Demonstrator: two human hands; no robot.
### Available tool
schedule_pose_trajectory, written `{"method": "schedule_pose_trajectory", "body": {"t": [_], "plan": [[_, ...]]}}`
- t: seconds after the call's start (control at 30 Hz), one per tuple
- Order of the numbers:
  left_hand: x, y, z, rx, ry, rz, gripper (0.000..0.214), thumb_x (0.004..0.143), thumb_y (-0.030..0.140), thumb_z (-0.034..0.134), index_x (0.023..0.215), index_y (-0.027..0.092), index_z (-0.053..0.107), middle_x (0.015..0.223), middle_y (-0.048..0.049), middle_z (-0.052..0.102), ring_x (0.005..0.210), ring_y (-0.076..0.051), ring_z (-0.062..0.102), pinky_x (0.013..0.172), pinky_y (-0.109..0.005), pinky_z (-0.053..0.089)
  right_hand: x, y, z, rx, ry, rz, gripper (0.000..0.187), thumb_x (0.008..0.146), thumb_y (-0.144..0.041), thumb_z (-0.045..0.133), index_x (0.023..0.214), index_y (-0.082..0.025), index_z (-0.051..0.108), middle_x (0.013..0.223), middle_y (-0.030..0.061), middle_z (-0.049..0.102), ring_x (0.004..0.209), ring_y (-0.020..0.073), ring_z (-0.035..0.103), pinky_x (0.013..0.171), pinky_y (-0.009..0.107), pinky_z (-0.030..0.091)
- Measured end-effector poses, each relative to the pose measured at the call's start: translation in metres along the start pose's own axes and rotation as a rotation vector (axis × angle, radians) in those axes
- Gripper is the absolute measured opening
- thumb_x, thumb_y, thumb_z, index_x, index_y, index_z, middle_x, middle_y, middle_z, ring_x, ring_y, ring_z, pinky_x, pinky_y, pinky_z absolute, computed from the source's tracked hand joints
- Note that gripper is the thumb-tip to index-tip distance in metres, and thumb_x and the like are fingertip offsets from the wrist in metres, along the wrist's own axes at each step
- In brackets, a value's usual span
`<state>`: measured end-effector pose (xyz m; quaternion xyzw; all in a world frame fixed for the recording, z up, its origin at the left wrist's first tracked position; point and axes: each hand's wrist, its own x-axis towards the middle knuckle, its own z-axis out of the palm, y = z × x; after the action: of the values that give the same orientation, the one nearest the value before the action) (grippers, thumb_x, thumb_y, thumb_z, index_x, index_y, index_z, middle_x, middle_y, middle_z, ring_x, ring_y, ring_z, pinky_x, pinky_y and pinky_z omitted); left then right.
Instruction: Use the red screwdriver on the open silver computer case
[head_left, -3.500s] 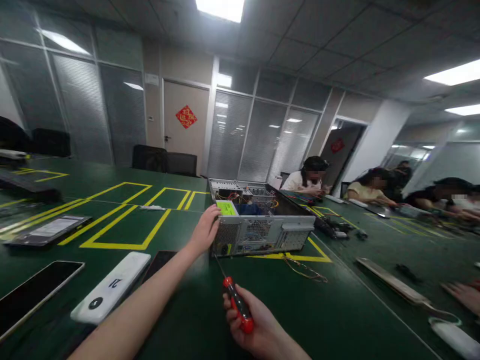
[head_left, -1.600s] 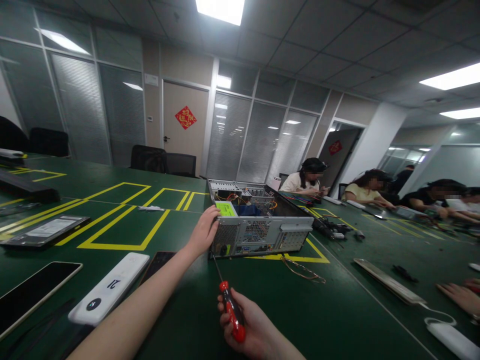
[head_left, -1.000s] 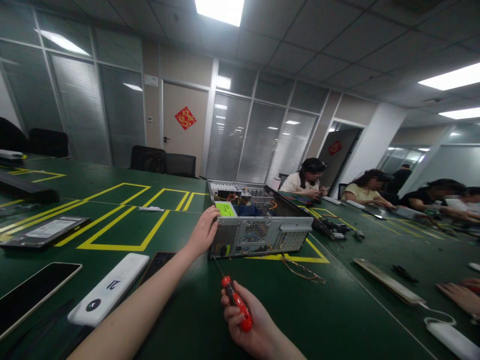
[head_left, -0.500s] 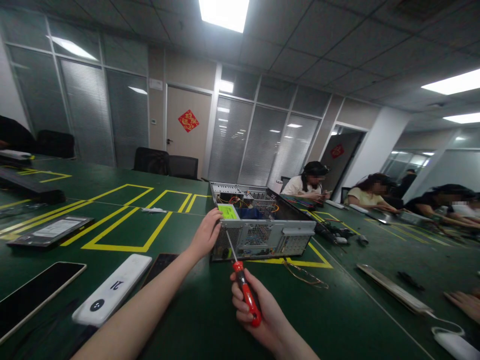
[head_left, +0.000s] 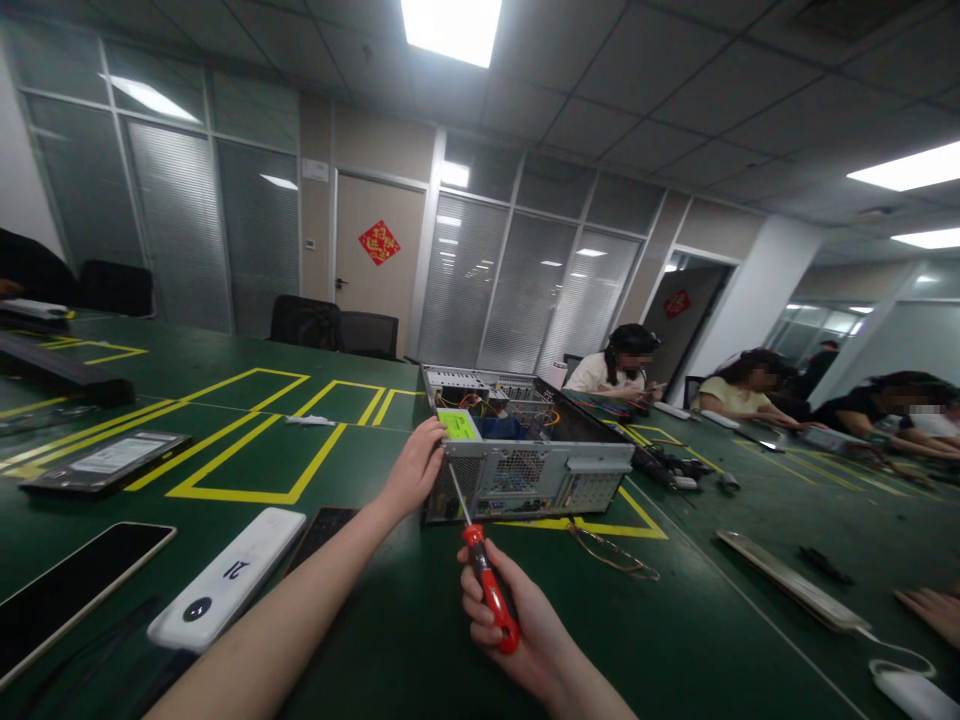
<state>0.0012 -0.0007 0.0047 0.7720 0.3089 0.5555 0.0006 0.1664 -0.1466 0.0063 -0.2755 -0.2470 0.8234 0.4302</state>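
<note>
An open computer case [head_left: 559, 478] lies in the middle of the table, its rear panel facing me and its top uncovered. My left hand [head_left: 416, 465] grips its left rear corner, fingers curled over the edge beside the power supply's yellow-green label [head_left: 457, 424]. In my right hand [head_left: 510, 610] is a red-and-black screwdriver [head_left: 491, 580], its handle wrapped by my fingers. The shaft slants up and left, with the tip at the upper left of the rear panel, by the power supply's grille. Whether the tip sits in a screw is too small to tell.
Left of my forearm lie a hard drive [head_left: 109, 462], a phone [head_left: 82, 595] and a white device marked 21 [head_left: 229, 580]. Loose wires [head_left: 611, 552] lie before the case. To the right are black cables [head_left: 667, 460] and a long pale bar [head_left: 791, 580]. Several people sit along the far right.
The screwdriver's tip has shifted slightly up and left on the rear panel, and its handle has moved a little left with my right hand. My left hand stays on the case corner.
</note>
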Motion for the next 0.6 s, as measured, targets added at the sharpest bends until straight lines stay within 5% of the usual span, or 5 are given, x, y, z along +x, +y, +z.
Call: {"method": "schedule_pose_trajectory", "body": {"t": [0.4, 0.6], "plan": [[-0.001, -0.002, 0.001, -0.002, -0.001, 0.005, 0.024, 0.092, 0.023, 0.034, 0.113, 0.019, 0.046, 0.122, -0.0100, 0.050, 0.128, -0.020, 0.037, 0.108, -0.044, 0.032, 0.001, -0.005, 0.008, -0.020, 0.047, 0.018, 0.027, 0.085, -0.039, 0.050, 0.087, -0.013, 0.056, 0.054, -0.0048, 0.047, 0.040, 0.0037, 0.034, 0.037, 0.014, 0.019], [-0.001, -0.004, 0.002, 0.000, 0.001, 0.013, 0.023, 0.092, 0.022, 0.034, 0.112, 0.019, 0.045, 0.122, -0.0098, 0.050, 0.127, -0.020, 0.038, 0.108, -0.045, 0.031, -0.009, -0.019, 0.024, -0.003, -0.106, 0.124, 0.036, 0.067, -0.020, 0.055, 0.102, -0.010, 0.056, 0.077, 0.0042, 0.060, 0.065, 0.0135, 0.056, 0.059, 0.025, 0.042]]}}
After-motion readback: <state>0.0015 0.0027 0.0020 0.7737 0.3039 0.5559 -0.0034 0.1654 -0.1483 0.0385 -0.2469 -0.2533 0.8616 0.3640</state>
